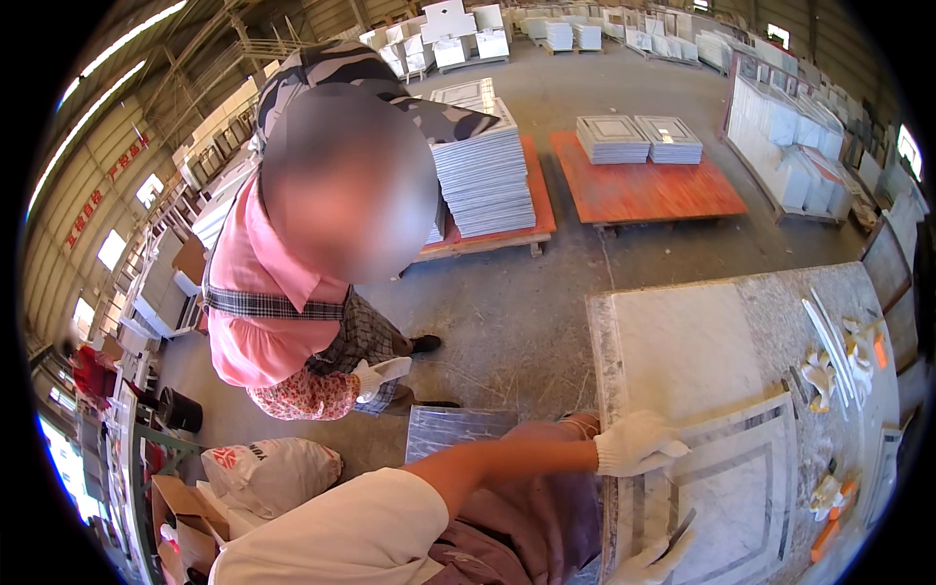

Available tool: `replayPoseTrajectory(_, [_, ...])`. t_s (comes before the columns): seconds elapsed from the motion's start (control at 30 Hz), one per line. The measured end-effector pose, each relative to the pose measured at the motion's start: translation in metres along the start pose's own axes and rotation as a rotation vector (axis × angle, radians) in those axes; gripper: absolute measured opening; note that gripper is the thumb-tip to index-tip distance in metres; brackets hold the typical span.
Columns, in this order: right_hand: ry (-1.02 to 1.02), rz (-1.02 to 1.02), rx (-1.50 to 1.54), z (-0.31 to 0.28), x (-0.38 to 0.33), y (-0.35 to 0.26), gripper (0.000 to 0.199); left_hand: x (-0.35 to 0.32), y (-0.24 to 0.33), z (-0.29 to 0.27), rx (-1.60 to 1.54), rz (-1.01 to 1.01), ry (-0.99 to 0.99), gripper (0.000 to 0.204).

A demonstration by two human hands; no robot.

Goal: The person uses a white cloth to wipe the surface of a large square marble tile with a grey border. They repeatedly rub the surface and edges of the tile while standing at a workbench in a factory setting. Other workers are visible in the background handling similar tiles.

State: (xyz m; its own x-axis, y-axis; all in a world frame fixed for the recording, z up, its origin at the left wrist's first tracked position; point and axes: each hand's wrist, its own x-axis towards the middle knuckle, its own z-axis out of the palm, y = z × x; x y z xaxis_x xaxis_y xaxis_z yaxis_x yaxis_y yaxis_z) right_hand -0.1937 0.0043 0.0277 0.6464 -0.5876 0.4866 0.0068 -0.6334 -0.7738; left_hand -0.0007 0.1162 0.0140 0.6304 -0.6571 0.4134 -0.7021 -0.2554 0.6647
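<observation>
A pale marble panel (746, 487) with dark inlaid border stripes lies on the worktable in front of me. My left hand (639, 445), in a white knit glove, rests on the panel's near left corner with its fingers stretched out. Lower down, my right hand (655, 563), also gloved, is over the panel's near side and partly cut off by the lower edge. Its fingers close around a thin dark strip (684, 526), seemingly a tool whose kind I cannot make out. White strips (827, 343) and crumpled white gloves (854, 366) lie on the table's far right part.
A co-worker (278, 331) in a pink shirt and cap stands to the left, a white piece in one gloved hand. Stacked panels (483, 185) stand on orange pallets (653, 190) beyond the table (673, 331). A white sack (273, 475) and cardboard box (185, 526) sit lower left.
</observation>
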Motion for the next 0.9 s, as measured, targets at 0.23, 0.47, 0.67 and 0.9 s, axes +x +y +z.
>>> replayPoseTrajectory(0.23, [0.003,0.042,-0.028,0.004,-0.007,0.006,0.043,-0.004,-0.007,0.010,-0.006,0.043,0.127,0.020])
replayPoseTrajectory(0.47, [0.028,0.113,-0.033,0.004,-0.014,-0.011,0.044,-0.006,-0.012,0.013,-0.021,0.051,0.130,0.019])
replayPoseTrajectory(0.67, [0.072,0.079,-0.170,-0.010,-0.021,0.000,0.044,-0.004,-0.005,0.004,-0.081,0.042,0.195,0.027])
replayPoseTrajectory(0.9, [0.085,-0.078,-0.391,-0.013,-0.021,0.001,0.043,-0.004,-0.007,0.000,-0.090,0.018,0.110,0.019])
